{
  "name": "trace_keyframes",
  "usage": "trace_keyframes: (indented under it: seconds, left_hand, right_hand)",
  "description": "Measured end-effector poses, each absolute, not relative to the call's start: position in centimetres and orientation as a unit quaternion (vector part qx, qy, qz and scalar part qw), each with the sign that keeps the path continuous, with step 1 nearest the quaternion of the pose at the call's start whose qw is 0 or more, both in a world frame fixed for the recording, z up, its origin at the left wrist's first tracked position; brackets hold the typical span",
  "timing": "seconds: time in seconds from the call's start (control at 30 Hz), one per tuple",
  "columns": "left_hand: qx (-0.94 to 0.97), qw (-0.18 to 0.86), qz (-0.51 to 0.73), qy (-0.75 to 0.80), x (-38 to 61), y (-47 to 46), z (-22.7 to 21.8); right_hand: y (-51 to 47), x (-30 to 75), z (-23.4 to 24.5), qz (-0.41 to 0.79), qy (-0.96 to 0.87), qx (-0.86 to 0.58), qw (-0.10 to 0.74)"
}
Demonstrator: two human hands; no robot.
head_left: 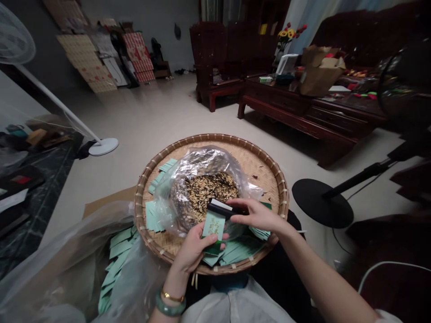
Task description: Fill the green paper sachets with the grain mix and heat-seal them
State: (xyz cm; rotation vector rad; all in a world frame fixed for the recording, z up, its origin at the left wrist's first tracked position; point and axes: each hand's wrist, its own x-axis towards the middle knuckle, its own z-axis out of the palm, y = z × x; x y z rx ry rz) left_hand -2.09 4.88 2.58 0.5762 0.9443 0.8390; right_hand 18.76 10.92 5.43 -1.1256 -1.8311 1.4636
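Pale floor (pixel 175 107), with a white fan (pixel 104 146) to the left; round woven tray (pixel 259 157) at centre. On the tray: one clear bag (pixel 232 161) of loose dark-and-golden mix (pixel 205 193), a good quantity remaining; flat green packets (pixel 240 251) around it, whether filled or bare cannot be told. Beside the tray, left: large plastic bag (pixel 67 255) holding many similar pouches (pixel 116 264). Progress, by judgement: partway, one piece being handled, plenty left. Item held: printed packet (pixel 214 224), above the tray, just beside the mix. Left hand (pixel 193 244): fingers curled, packet pinched under the thumb. Right hand (pixel 257 214): fingers closed round a black bar-shaped tool (pixel 220 207), lying across the packet's top edge; exact contact uncertain.
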Motion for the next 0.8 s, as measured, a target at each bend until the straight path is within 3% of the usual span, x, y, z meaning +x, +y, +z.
trace_keyframes:
  seconds: [0.17,0.43,0.6,0.8]
  left_hand:
    - [0.275,0.743,0.422,0.441,-1.0,4.9,2.5]
    - [0.248,0.719,0.463,0.454,-0.2,3.6,3.0]
    - [0.269,0.708,0.460,0.464,-0.4,3.4,3.3]
    - [0.235,0.707,0.466,0.477,-1.9,2.8,2.8]
  right_hand:
    - [8.5,19.2,6.2,0.370,-0.765,-0.420,0.319]
    - [5.6,21.2,5.5,0.192,-0.844,-0.245,0.437]
    - [5.3,20.5,5.3,0.142,-0.846,-0.241,0.454]
    - [5.3,19.3,5.3,0.101,-0.874,-0.227,0.418]
